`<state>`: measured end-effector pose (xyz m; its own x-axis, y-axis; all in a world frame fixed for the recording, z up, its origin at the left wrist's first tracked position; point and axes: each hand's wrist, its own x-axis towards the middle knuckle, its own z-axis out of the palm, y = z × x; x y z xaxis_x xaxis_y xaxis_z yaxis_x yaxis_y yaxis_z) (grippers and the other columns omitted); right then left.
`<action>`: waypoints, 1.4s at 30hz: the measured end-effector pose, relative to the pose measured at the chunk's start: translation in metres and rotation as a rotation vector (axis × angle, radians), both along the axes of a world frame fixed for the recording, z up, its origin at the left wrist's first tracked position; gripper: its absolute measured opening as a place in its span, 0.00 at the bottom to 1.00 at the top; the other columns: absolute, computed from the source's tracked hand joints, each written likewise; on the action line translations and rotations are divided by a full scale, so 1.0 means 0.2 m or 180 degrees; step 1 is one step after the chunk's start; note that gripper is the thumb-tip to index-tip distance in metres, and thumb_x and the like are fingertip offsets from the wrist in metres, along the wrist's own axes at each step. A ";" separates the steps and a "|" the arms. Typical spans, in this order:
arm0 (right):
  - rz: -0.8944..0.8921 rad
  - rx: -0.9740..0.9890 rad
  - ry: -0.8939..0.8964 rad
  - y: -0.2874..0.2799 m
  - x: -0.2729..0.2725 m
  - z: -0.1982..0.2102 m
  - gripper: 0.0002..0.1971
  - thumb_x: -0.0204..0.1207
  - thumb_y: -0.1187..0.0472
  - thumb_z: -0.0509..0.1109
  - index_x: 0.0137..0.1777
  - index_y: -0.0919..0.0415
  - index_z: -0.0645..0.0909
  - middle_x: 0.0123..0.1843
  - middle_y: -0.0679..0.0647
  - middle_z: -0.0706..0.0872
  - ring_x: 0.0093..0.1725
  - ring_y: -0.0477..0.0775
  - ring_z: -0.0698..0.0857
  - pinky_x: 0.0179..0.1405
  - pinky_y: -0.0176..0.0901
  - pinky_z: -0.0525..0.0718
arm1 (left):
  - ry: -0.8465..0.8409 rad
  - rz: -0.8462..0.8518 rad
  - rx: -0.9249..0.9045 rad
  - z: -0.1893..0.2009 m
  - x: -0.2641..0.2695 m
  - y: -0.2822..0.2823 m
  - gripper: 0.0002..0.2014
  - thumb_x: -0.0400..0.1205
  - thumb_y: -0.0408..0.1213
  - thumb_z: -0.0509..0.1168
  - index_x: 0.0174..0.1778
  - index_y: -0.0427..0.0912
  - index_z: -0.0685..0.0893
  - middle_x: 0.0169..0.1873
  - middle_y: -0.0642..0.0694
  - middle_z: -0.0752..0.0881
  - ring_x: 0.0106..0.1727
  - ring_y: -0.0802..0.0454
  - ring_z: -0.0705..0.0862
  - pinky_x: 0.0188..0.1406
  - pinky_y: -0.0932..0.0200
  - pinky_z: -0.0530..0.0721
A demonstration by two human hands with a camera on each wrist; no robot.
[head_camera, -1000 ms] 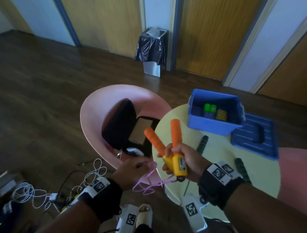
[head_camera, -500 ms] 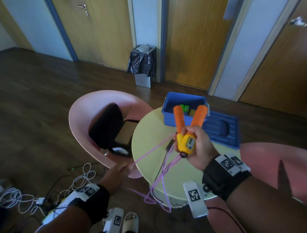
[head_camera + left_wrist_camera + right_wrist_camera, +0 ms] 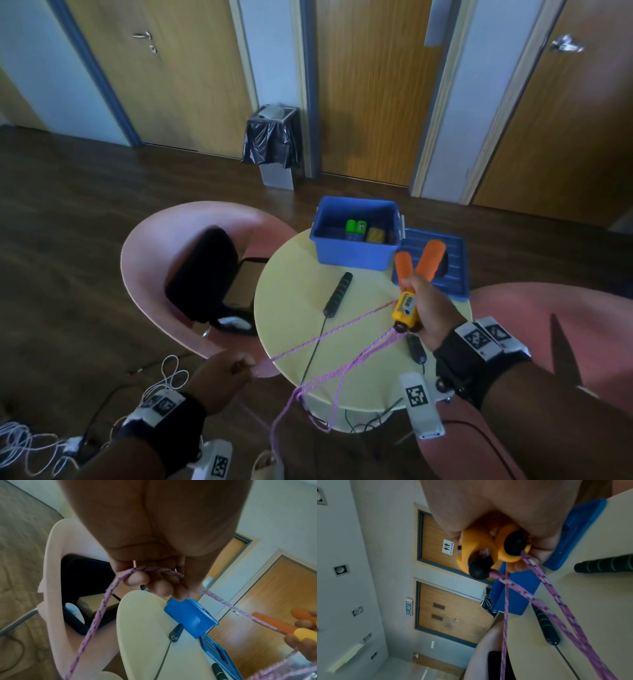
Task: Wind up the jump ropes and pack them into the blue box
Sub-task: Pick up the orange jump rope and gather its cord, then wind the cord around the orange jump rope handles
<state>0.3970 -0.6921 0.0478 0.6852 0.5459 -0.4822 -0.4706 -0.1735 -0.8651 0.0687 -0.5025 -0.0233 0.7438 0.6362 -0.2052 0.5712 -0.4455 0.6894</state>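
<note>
My right hand held both orange handles of the jump rope together, fingers curled tight round the yellow parts. The handles stuck up like a V over the round yellow desk. The pink rope came out of the bottom of the handles and ran across the desk to my left hand. My left hand pinched the rope between thumb and fingers, low down by the edge of the desk. More pink rope hung in loops off the front of the desk.

The blue box sat at the far side of the desk with no lid on. Some green and yellow things lay inside it. Its blue lid lay flat just beside it, on the right. A black jump rope with green rings on its handle lay on the desk near the box. A pink chair stood on the left with a black bag on it
</note>
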 end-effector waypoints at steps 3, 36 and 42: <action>0.0498 -0.0003 -0.0070 -0.03 -0.01 0.05 0.13 0.80 0.58 0.65 0.60 0.63 0.82 0.34 0.50 0.87 0.35 0.53 0.82 0.33 0.46 0.78 | 0.0026 0.0171 0.0163 -0.05 -0.04 0.03 0.13 0.63 0.57 0.69 0.29 0.52 0.81 0.23 0.52 0.82 0.26 0.65 0.74 0.33 0.56 0.76; 0.0452 0.1694 -0.0019 -0.14 -0.29 0.49 0.10 0.69 0.50 0.71 0.33 0.55 0.79 0.39 0.60 0.82 0.43 0.61 0.82 0.51 0.57 0.79 | -0.2677 0.0102 -0.2324 0.81 0.81 -0.72 0.16 0.90 0.38 0.55 0.72 0.58 0.77 0.54 0.43 0.91 0.48 0.41 0.90 0.39 0.51 0.86; 0.0066 0.1354 0.0235 -0.16 -0.28 0.50 0.19 0.85 0.49 0.64 0.65 0.62 0.83 0.53 0.65 0.92 0.54 0.64 0.91 0.66 0.66 0.83 | -0.2636 -0.0230 -0.1813 0.79 0.83 -0.76 0.21 0.80 0.42 0.67 0.69 0.64 0.79 0.63 0.49 0.87 0.59 0.47 0.88 0.48 0.55 0.85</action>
